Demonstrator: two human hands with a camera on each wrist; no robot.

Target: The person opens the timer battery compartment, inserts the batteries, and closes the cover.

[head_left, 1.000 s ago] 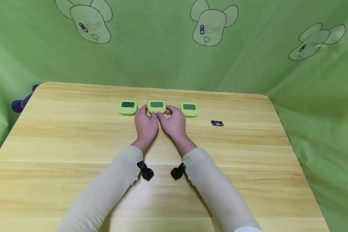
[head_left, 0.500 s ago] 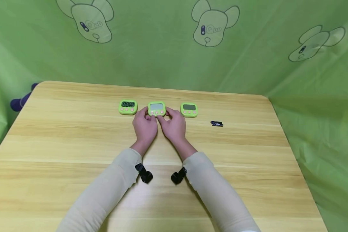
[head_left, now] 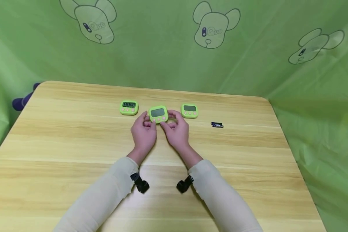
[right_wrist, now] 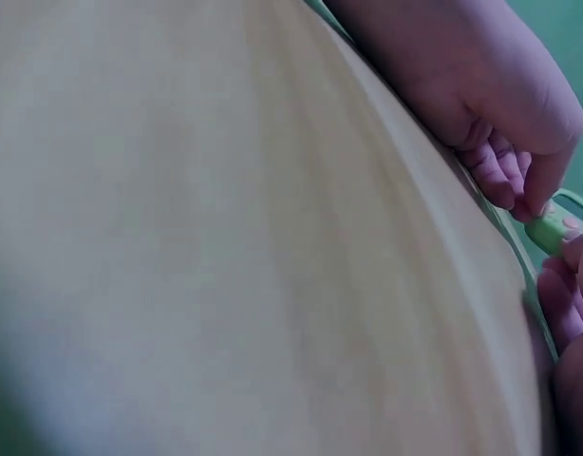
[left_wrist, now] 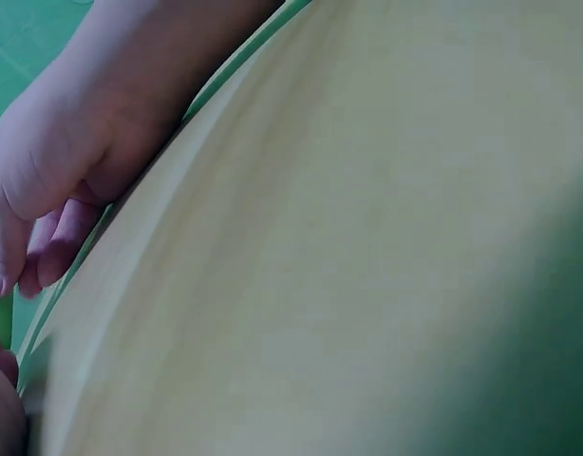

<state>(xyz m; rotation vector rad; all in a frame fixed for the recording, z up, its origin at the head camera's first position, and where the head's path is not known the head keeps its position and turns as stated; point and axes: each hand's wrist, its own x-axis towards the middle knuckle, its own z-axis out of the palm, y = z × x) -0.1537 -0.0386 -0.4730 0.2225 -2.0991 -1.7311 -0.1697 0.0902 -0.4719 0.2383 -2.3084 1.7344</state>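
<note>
Both hands hold the middle of three light-green digital timers (head_left: 158,112), which sits slightly rotated in the head view. Its grey screen is blank, with pink buttons along the lower edge. My left hand (head_left: 143,137) pinches its left side, thumb at the bottom corner. On the opposite side, my right hand (head_left: 178,132) grips the right edge, thumb at the lower rim. In the right wrist view, a green end of the timer (right_wrist: 546,232) shows between the fingers. Another timer (head_left: 129,108) with digits on its screen stands left; a blank one (head_left: 189,111) stands right.
Two small dark batteries (head_left: 217,125) lie side by side to the right. Everything rests on a wood-grain table (head_left: 75,138). A green curtain (head_left: 159,58) with cartoon heads hangs behind it, and a purple object (head_left: 18,103) shows past the left edge.
The middle timer has come toward me, out of the row, and turned counterclockwise, with both hands drawing back along with it. The side timers and the batteries stay in place.
</note>
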